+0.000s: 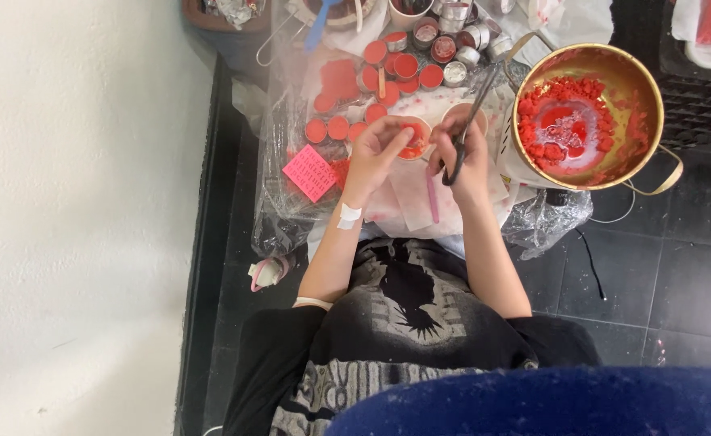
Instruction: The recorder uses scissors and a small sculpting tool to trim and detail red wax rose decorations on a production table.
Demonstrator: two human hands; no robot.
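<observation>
Cup: a small round cup (413, 142) of red wax sat at the table's middle, pinched by the left hand (375, 153).
Handling: likely light, its wax soft or brittle; best gripped by the rim.
Scissors: the right hand (464, 157) clasped dark scissors (467, 129).
Around: filled cups (408, 66); a gold pot (588, 113) of red wax stood to the right.
</observation>
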